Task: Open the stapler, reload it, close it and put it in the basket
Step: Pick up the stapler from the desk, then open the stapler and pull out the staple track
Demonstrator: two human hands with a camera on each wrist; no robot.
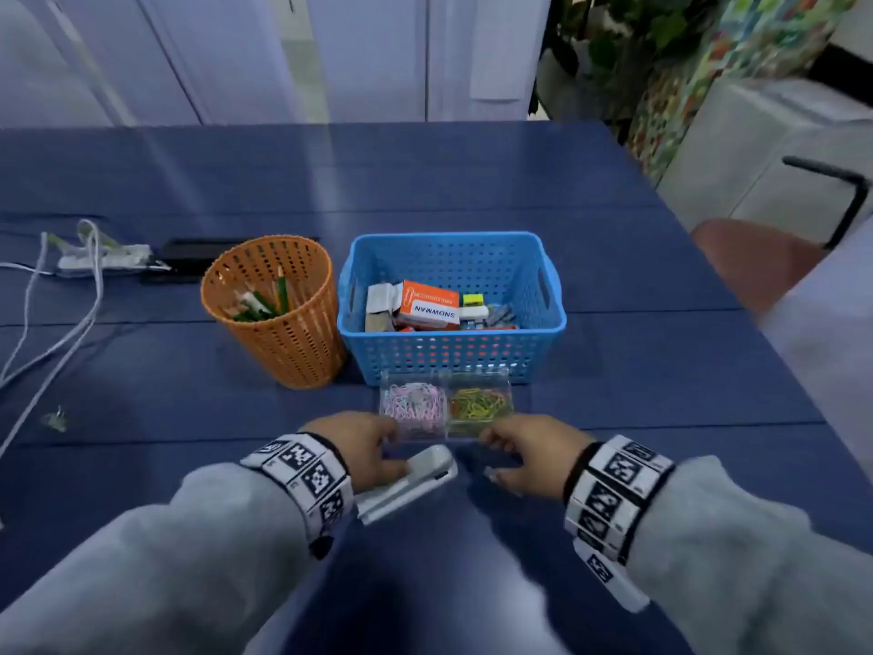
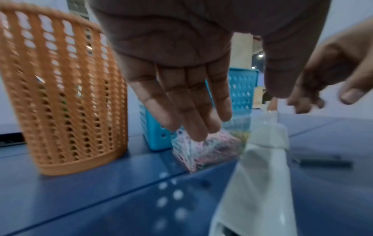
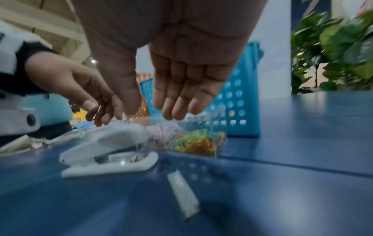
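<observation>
A white stapler (image 1: pixel 411 479) lies closed on the blue table, its mouth pointing toward the basket. My left hand (image 1: pixel 382 446) hovers over its front end with straight, relaxed fingers (image 2: pixel 191 111), gripping nothing; whether the thumb touches the stapler is unclear. Right of the stapler (image 3: pixel 105 151), my right hand (image 1: pixel 500 456) hangs open with its fingers (image 3: pixel 177 99) pointing down, just above the table. A short strip of staples (image 3: pixel 183 190) lies on the table under that hand. The blue basket (image 1: pixel 552 319) stands behind, holding an orange staple box and other small items.
A clear box of paper clips (image 1: pixel 446 404) sits between my hands and the basket. An orange mesh cup (image 1: pixel 283 342) with pencils stands left of the basket. White cables and a power strip (image 1: pixel 104 260) lie at far left; a chair (image 1: pixel 751 262) stands at right.
</observation>
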